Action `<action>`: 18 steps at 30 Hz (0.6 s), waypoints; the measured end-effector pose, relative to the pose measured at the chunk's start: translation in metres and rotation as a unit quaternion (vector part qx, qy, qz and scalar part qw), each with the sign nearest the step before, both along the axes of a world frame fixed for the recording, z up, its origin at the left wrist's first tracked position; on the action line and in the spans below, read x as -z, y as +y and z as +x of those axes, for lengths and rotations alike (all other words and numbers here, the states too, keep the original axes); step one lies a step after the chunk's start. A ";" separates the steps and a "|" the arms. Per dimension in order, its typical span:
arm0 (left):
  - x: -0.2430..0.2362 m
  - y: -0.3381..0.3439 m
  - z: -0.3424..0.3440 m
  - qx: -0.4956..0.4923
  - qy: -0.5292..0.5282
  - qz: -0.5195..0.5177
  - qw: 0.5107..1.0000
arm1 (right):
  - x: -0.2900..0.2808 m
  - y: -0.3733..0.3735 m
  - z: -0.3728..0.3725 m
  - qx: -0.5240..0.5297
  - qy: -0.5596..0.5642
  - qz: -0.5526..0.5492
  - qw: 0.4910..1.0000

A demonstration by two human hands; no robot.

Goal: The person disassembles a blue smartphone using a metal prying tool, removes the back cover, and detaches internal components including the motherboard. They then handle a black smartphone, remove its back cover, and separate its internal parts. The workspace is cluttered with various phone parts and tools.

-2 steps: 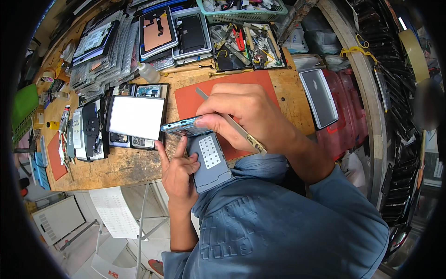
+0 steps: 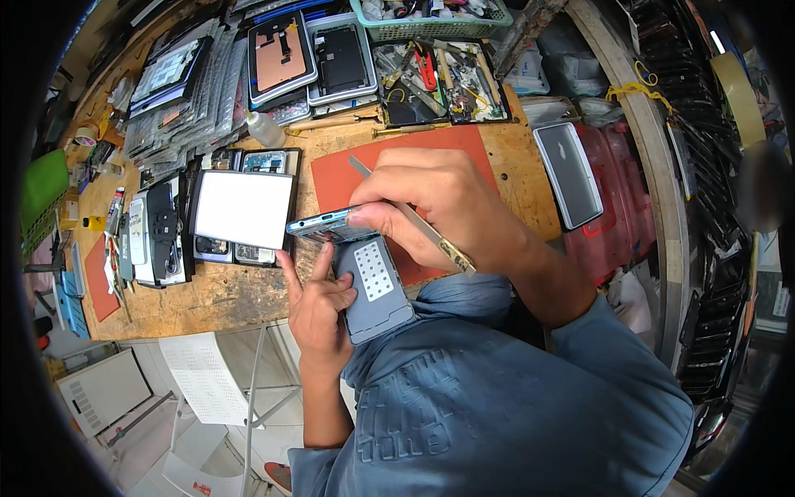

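An opened phone is held between my hands above the wooden bench. Its blue-edged body [image 2: 331,220] is tilted on edge, and a grey panel [image 2: 377,311] with a white dotted patch slants down below it toward my shirt. My left hand [image 2: 319,311] grips the panel's left edge, two fingers stretched up toward the body. My right hand [image 2: 431,195] pinches the body's right end between thumb and fingers. It also holds a long flat metal tool [image 2: 431,232], whose exact kind I cannot make out, lying across the palm. The phone's inside is mostly hidden.
An orange-red mat [image 2: 331,170] lies beneath my hands. To the left, a white-topped panel [image 2: 244,207] rests over trays of phone parts. Behind are a dropper bottle [image 2: 265,130], stacked bubble wrap [image 2: 186,108] and a tool tray [image 2: 443,83]. A folding chair [image 2: 203,373] stands below left.
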State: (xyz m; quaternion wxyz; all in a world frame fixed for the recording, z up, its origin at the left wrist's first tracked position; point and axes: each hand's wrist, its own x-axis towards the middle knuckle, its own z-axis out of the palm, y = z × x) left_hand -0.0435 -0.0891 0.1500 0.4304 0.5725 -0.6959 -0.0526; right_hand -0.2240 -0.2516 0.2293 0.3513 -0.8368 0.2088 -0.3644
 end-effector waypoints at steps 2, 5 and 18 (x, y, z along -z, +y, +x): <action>-0.001 -0.001 0.001 0.005 0.001 0.005 1.000 | 0.001 -0.001 0.000 0.000 -0.001 0.000 1.000; -0.001 -0.003 0.002 0.012 0.003 0.012 1.000 | 0.004 -0.005 0.000 -0.001 0.001 -0.003 1.000; -0.007 0.003 -0.001 -0.035 0.008 0.040 0.999 | 0.005 -0.003 0.000 -0.015 -0.010 -0.031 0.999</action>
